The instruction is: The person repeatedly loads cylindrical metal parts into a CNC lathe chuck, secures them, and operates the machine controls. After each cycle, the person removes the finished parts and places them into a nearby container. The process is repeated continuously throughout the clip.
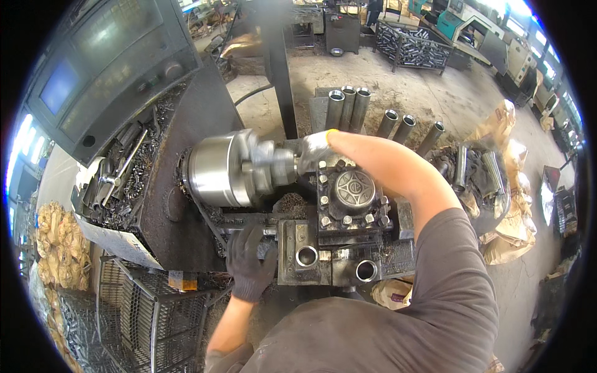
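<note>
The metal piece sits in front of the chuck, just left of my right hand, its long axis running left to right in line with the chuck. My right hand is at the piece's free end, so it is much the nearer one; blur and the angle keep me from telling whether my fingers close on it or merely rest beside it. My right forearm crosses above the tool post, which stands just to the near-right side of that end. My left hand lies lower, nearer my body, fingers extended and thumb apart, with nothing visibly gripped; the piece is beyond it and to the right. Steel tubes stand past my right wrist.
</note>
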Tool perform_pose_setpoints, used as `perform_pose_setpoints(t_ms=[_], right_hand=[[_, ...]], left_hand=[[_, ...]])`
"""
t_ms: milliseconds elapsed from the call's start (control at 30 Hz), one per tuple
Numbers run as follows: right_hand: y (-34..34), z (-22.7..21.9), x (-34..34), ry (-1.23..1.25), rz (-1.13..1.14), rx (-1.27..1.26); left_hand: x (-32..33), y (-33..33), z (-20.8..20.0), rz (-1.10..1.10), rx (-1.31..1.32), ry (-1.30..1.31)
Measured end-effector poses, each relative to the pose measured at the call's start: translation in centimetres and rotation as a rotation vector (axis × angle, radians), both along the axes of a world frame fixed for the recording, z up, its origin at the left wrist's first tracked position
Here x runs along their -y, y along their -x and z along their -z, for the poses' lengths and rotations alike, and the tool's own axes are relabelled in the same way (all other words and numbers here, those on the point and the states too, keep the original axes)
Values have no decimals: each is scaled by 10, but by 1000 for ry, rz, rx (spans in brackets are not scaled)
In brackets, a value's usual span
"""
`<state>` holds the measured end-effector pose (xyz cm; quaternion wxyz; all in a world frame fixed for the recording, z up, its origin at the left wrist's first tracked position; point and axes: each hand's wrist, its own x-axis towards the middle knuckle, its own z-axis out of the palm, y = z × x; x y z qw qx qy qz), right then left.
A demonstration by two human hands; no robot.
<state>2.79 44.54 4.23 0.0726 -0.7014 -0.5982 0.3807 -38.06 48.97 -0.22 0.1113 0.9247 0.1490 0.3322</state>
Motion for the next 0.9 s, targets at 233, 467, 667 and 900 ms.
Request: perform_pose_setpoints(t_ms=[233,467,667,900], right_hand=[[10,18,-7,-16,45,194],[-40,5,-1,477,423,-707],[-53,16,63,38,-158,35],[-27,-3,329,-197,1042,-139]], left_hand=[[-23,-138,-72,224,-212,-379],[-31,-206,-56,214,-372,-505],[-30,-236,-33,78,-522,-556],[-32,-203,-37,114,-425,-471]])
